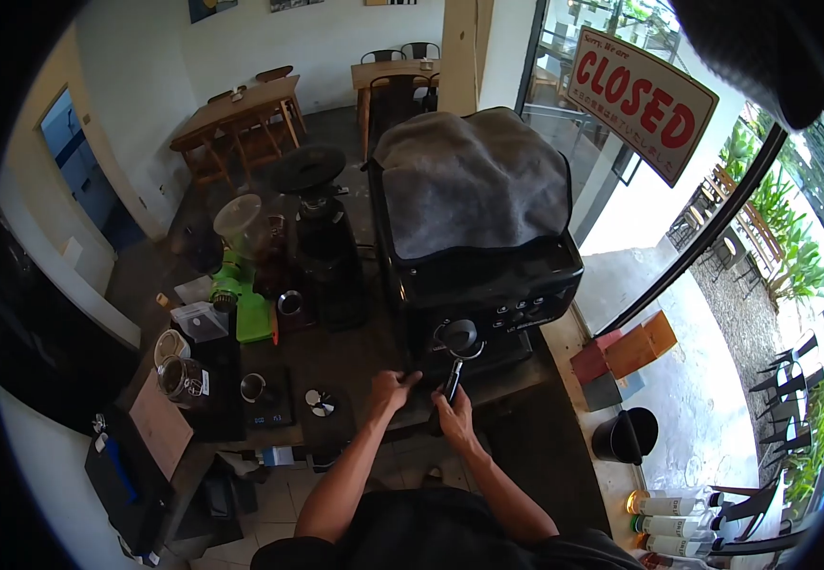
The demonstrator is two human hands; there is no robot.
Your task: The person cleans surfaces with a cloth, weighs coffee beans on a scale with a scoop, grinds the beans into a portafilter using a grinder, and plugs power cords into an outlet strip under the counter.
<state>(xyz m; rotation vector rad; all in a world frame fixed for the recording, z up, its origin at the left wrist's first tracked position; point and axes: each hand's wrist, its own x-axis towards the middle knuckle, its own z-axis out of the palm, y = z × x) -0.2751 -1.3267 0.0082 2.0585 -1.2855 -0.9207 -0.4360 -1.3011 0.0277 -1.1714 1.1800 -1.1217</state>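
Two-handed, worked at the front of a black espresso machine (530, 271), draped on top with a grey cloth (473, 195). Held a portafilter (454, 376) by its dark handle in the right hand (455, 418), fingers wrapped closely around the grip. Bore the handle at a slant, its near end hidden within the hand, its metal neck and rounded head projecting past the fingers, away from the body and toward the machine's face. Carried the head low before the row of buttons (523, 306) and near the drip tray (509, 359); could not distinguish a seated head from one merely held close, nor cleanly separate a round grey part (458, 333) just beyond the neck from the machine behind.

Set the left hand (392, 389) apart from the handle, by the machine's near left corner, fingers partly curled, thumb side turned toward the portafilter. Could not tell a hold on something there from a simple rest on the counter (347, 355).

Judged the step in hand as handling the portafilter at the machine's front, either fitting or freeing it, without visible grounds for choosing. Judged the next move to call for a firm right-hand grip, a level head and a controlled turn of the handle, perhaps with the left hand bracing the machine.
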